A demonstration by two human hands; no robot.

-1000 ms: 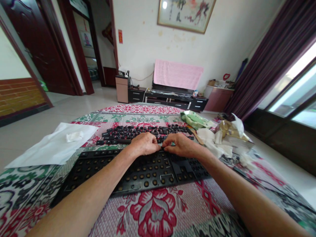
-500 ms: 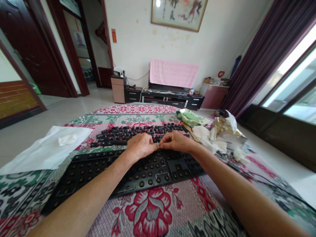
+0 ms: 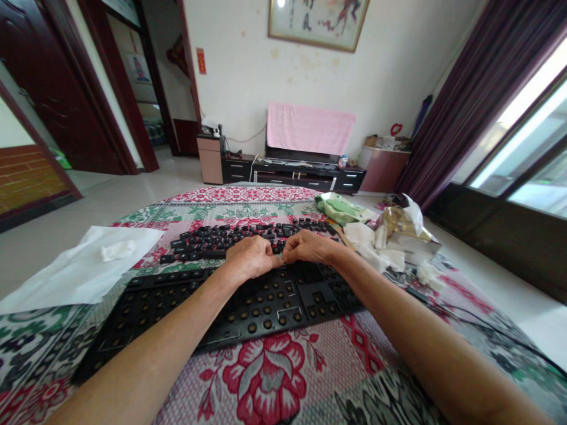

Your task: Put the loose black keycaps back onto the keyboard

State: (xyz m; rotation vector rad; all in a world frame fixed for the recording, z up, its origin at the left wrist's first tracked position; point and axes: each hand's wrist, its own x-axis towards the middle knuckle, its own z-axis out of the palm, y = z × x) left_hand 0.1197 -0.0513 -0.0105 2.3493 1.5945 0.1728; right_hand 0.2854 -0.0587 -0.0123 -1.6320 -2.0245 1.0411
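Observation:
A black keyboard base with its keycaps off lies across a floral cloth. Behind it, several loose black keycaps are laid out in rows. My left hand and my right hand meet over the keyboard's far edge, fingers curled and pinched together. What they pinch is too small and hidden to name.
A white paper sheet with a crumpled tissue lies at the left. Crumpled tissues and wrappers and a green packet sit at the right. A black cable trails right. A TV stand stands by the far wall.
Both hands stay pinched together over the keyboard's far edge; the view has drifted slightly, so everything sits a little more to the left.

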